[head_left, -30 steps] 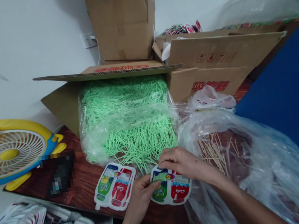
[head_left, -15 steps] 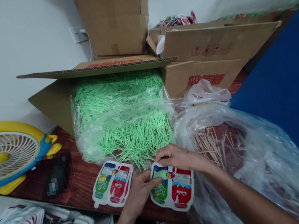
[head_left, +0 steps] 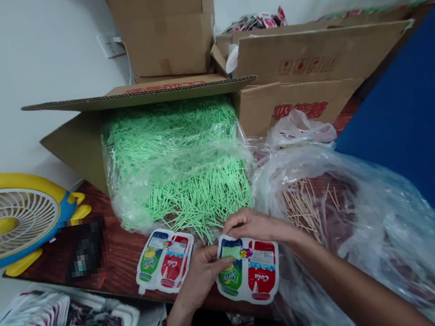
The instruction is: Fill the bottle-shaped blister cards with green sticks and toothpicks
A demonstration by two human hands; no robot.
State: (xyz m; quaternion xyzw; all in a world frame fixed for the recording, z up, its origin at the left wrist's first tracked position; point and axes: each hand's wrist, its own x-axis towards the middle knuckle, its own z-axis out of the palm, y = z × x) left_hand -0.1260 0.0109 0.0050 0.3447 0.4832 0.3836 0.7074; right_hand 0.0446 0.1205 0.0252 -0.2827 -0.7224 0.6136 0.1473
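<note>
My left hand (head_left: 201,277) grips a flat two-part candy pouch (head_left: 266,277), its thumb lying across the front. The pouch is printed with a green Sprite can and a red Cola can. At its top edge, the fingers of my right hand (head_left: 253,225) are pinched together; what they hold is hidden. Pale green strips show behind the pouch's clear upper left part. A second matching pouch (head_left: 172,268), apparently with others under it, lies on the table left of my left hand. Just beyond my hands is a heap of thin green sticks (head_left: 194,200).
The sticks spill from a plastic-lined cardboard box (head_left: 73,148). Tan sticks (head_left: 302,207) lie in a clear plastic bag (head_left: 383,235) at right. A yellow fan (head_left: 13,216) and a blurred black object (head_left: 85,249) stand left. Below is a white bin (head_left: 128,317) packed with pouches.
The view has shifted slightly. Both hands remain at the same pouch, with the right fingers still pinched at its top edge.
</note>
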